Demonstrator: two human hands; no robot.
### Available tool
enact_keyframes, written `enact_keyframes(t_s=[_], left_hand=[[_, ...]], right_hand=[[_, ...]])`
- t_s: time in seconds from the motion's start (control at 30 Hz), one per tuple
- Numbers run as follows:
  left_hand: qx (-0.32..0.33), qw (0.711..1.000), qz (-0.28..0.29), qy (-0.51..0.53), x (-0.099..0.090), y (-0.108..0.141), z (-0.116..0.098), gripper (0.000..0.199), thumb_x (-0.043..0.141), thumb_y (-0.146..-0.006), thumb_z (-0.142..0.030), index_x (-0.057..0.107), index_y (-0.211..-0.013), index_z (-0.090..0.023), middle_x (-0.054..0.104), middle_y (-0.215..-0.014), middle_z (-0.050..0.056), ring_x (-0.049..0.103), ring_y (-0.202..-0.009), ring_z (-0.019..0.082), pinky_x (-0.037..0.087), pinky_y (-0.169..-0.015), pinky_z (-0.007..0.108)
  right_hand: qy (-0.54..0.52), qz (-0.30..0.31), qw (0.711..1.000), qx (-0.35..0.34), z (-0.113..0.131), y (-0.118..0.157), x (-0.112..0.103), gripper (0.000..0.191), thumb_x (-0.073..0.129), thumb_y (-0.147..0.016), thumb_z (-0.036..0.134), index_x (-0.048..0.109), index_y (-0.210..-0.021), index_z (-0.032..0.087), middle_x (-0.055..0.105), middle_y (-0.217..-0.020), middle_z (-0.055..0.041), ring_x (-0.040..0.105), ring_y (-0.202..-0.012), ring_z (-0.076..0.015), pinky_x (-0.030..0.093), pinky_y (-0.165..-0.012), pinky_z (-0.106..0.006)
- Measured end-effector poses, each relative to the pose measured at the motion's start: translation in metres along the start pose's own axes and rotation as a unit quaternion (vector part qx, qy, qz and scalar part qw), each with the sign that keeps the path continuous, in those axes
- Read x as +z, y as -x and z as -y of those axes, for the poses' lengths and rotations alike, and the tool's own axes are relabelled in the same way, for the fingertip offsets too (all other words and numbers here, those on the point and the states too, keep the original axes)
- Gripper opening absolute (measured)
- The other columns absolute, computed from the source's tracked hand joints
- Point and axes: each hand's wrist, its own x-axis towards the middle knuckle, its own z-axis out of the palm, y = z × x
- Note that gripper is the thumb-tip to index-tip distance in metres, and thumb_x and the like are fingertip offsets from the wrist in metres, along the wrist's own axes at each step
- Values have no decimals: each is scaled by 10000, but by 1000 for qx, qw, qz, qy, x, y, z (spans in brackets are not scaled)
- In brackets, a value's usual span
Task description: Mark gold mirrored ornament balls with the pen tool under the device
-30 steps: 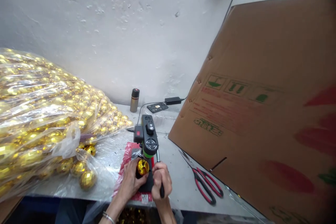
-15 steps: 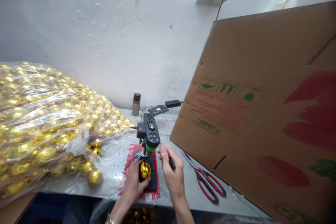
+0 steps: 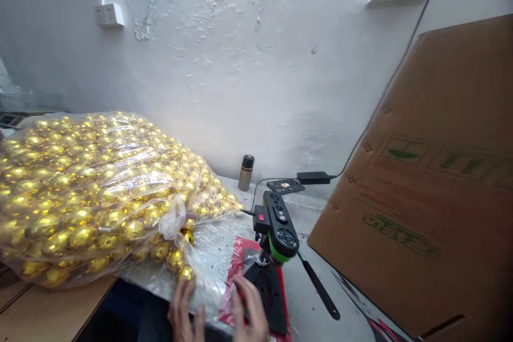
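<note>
My left hand [image 3: 186,312], blurred, is at the table's front edge, its fingertips at a gold ball [image 3: 186,273] at the mouth of a clear bag [image 3: 120,171] full of gold balls. Its fingers are apart; whether it grips the ball is unclear. My right hand [image 3: 249,310] is over the red plastic sheet [image 3: 236,256], left of the black base [image 3: 274,299] of a small drill-press-like machine [image 3: 280,224]. Its fingers are partly curled and smeared, so what they hold is hidden. The machine's black lever [image 3: 320,288] points toward the front right.
A large cardboard box [image 3: 420,171] leans at the right. Scissor handles [image 3: 385,330] show at the lower right. Behind the machine are a bottle [image 3: 246,172], a dark phone-like slab [image 3: 286,186] and a power adapter [image 3: 313,177] with its cable.
The view has swung left. My left hand has left the machine and moved to the loose balls; the ball it held there is gone from the base. My right hand has let go of the lever.
</note>
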Motion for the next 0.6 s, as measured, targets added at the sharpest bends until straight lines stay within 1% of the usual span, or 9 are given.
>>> enact_keyframes(t_s=[0.03,0.1,0.17,0.23,0.3,0.37,0.43,0.5,0.6], left_hand=[[-51,998,-45,3,-8,-18,5,605,447,-1035,-367,264,-1609,-320,409,-1616,163,415,-1498,357,432,-1168,613],[-149,984,-101,19,-23,-55,15,680,426,-1028,-495,215,-1627,-253,180,-1716,182,212,-1586,383,320,-1225,651],[-240,962,-128,21,-32,-87,22,805,413,-997,-613,192,-1632,-170,86,-1723,241,97,-1598,431,222,-1236,700],[-283,950,-131,30,-37,-110,27,913,386,-976,-675,143,-1634,-91,17,-1715,295,11,-1598,447,150,-1249,698],[-294,945,-135,45,-39,-127,29,966,374,-968,-688,87,-1634,-50,-77,-1710,308,-64,-1595,443,117,-1261,676],[-296,942,-147,59,-38,-139,28,959,370,-971,-678,69,-1639,-60,-132,-1712,284,-104,-1591,439,118,-1262,673],[-296,941,-150,69,-37,-146,26,897,365,-982,-659,117,-1641,-105,-107,-1724,256,-97,-1592,442,146,-1245,703],[-290,943,-150,69,-35,-150,24,820,356,-992,-643,214,-1620,-135,-32,-1726,261,-49,-1593,466,178,-1213,749],[-212,969,-124,26,-29,-152,25,771,322,-1008,-608,245,-1590,-109,50,-1702,308,46,-1587,485,188,-1201,763]], right_hand=[[29,48,997,-57,0,7,16,342,572,-997,470,705,-1218,246,753,-1156,-124,725,-1065,-285,600,-859,-397],[88,129,974,-161,-2,17,45,456,562,-996,481,617,-1382,245,724,-1264,-145,695,-1162,-319,595,-900,-443],[128,148,959,-206,-10,24,66,481,517,-1018,463,563,-1438,231,733,-1222,-148,713,-1103,-308,607,-845,-427],[123,139,958,-217,-20,30,76,398,455,-1048,376,591,-1381,206,751,-1042,-122,736,-904,-258,611,-737,-369],[84,138,956,-245,-30,36,76,329,393,-1051,239,645,-1257,193,709,-857,-75,707,-729,-203,588,-634,-298],[55,153,948,-273,-36,38,69,328,383,-1026,157,674,-1173,193,654,-772,-40,672,-635,-163,562,-576,-245],[50,160,941,-295,-37,37,61,326,396,-1012,141,693,-1137,196,625,-730,-19,638,-568,-135,539,-530,-214],[50,134,935,-324,-35,35,56,333,395,-1007,139,714,-1084,196,590,-657,3,579,-478,-111,482,-449,-187],[47,85,926,-364,-30,34,54,369,392,-993,118,746,-1016,216,513,-542,35,478,-370,-89,362,-354,-170]])
